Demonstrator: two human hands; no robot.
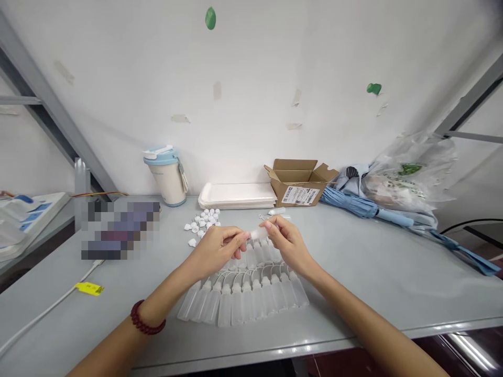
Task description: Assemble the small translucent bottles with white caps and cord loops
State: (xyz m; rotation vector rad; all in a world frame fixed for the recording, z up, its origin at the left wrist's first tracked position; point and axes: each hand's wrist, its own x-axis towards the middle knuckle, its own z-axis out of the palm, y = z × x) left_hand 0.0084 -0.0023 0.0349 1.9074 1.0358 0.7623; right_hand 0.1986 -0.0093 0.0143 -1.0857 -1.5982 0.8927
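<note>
Forearms (361,314) nearest, left hand (220,247) and right hand (290,245) pinched nearly closed on one part-hidden translucent bottle (257,234) at dial centre, spouted bottles (247,303) ranked at six o'clock look done, loose white caps (201,223) between nine and ten apparently unfitted.

The head view looks forward and down, seemingly near the hands (216,247).
</note>
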